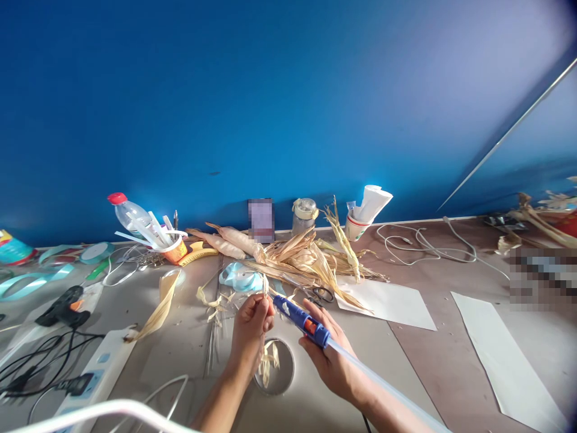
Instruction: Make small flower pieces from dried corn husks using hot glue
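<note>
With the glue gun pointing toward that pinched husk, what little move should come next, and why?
Probably a small dab of glue on the husk piece, keeping clear of the fingertips: the left hand pinches it, and the right hand holds the glue gun with its front end close by. Whether they touch is unclear.

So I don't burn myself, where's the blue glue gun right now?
In the head view, below and slightly right of centre, the blue glue gun is in the right hand, its front end close to the left hand.
</note>
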`<state>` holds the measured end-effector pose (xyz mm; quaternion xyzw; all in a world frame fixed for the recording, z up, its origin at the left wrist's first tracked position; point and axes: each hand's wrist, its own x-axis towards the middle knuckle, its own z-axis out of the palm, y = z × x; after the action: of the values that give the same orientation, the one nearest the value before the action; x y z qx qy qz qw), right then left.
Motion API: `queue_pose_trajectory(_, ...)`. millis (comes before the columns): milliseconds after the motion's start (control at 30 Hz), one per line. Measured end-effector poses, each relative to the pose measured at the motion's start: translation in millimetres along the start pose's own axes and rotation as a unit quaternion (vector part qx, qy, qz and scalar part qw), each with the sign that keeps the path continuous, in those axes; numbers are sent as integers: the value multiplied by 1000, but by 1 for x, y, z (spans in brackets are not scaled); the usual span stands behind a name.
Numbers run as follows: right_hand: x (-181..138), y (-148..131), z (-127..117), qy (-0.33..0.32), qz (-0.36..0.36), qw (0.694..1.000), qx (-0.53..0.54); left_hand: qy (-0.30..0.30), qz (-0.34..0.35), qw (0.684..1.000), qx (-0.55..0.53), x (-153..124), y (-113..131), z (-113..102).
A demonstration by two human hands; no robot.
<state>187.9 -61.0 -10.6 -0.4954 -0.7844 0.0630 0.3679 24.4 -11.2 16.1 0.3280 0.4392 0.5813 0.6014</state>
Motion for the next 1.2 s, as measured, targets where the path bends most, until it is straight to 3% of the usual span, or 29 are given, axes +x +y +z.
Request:
queue_pose_trajectory(300, 0, -4, -4, -10, -6, 1000, 1, 39, -5, 999, 32, 3, -4, -3)
queue_pose_trajectory(1200, 5, -8, -6, -3, -11, 1000, -7, 37, 2, 999, 27, 6, -11, -8)
